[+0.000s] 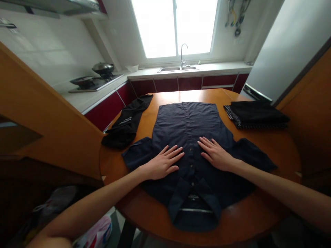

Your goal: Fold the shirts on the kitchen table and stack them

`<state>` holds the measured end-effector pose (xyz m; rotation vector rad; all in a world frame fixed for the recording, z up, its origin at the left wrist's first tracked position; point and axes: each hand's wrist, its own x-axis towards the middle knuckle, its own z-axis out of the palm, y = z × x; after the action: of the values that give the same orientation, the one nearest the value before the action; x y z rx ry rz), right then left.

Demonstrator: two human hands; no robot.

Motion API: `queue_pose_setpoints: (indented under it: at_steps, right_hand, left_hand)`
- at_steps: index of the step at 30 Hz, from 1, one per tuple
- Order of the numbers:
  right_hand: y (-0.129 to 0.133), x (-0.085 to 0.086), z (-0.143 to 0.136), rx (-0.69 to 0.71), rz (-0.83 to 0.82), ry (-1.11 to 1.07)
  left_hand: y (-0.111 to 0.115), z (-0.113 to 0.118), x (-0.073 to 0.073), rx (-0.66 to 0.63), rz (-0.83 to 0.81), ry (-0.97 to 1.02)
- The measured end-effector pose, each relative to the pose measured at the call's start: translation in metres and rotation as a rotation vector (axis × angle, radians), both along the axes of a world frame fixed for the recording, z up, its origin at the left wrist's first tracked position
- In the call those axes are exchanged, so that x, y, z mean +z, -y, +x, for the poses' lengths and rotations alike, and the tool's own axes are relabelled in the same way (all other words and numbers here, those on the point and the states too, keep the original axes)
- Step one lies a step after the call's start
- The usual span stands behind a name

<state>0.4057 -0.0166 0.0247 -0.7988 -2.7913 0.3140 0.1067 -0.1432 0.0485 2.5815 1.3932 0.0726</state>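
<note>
A dark navy button-up shirt (pixel 199 127) lies spread face up, its collar toward me and its hem toward the window. My left hand (pixel 164 162) rests flat on the shirt, left of the button line, fingers apart. On the other side of the buttons, my right hand (pixel 215 154) also lies flat on the fabric with its fingers spread. Neither hand grips anything. Both short sleeves reach outward to the sides.
The shirt lies on a round wooden table (pixel 165 220). Black clothing (pixel 126 120) lies at its left edge, and folded dark clothes (pixel 258 115) are stacked at the right. Beyond are a sink (pixel 169 69), a stove (pixel 97 84) and a fridge (pixel 289 44).
</note>
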Motion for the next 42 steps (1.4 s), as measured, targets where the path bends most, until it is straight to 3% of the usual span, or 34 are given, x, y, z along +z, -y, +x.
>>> queue_pose_setpoints:
  at_steps: [4,8,11,14,17,22,26,30,35,38,42]
  right_hand:
    - [0.04,0.016,0.02,0.093,-0.076,-0.031]
    - [0.088,0.026,0.049,0.321,-0.181,-0.027]
    - [0.112,0.022,0.064,0.418,-0.21,-0.016]
    - [0.124,0.012,0.068,0.37,-0.138,-0.039]
    - [0.127,0.006,0.065,0.347,-0.022,-0.109]
    - [0.127,0.01,0.065,0.338,0.134,-0.267]
    - [0.131,0.01,0.069,0.365,0.209,-0.25]
    - [0.138,0.011,0.075,0.429,0.101,-0.096]
    - [0.145,0.02,0.081,0.428,-0.062,-0.013]
    - [0.147,0.017,0.077,0.405,-0.04,-0.078]
    - [0.147,0.007,0.068,0.416,0.054,-0.152]
  left_hand:
    - [0.036,0.0,0.006,0.019,-0.028,0.004]
    - [0.081,-0.002,0.011,0.031,-0.038,0.016]
    - [0.106,-0.003,0.012,0.016,-0.046,0.024]
    - [0.119,0.003,0.012,-0.009,-0.016,0.053]
    - [0.12,0.015,0.01,-0.03,0.094,0.091]
    - [0.113,0.031,0.007,-0.178,0.249,0.153]
    - [0.116,0.033,0.004,-0.187,0.337,0.205]
    - [0.125,0.028,0.005,-0.199,0.267,0.167]
    - [0.13,0.024,0.018,-0.202,0.108,0.116]
    - [0.125,0.03,0.019,-0.206,0.114,0.132]
    - [0.115,0.039,0.009,-0.259,0.16,0.146]
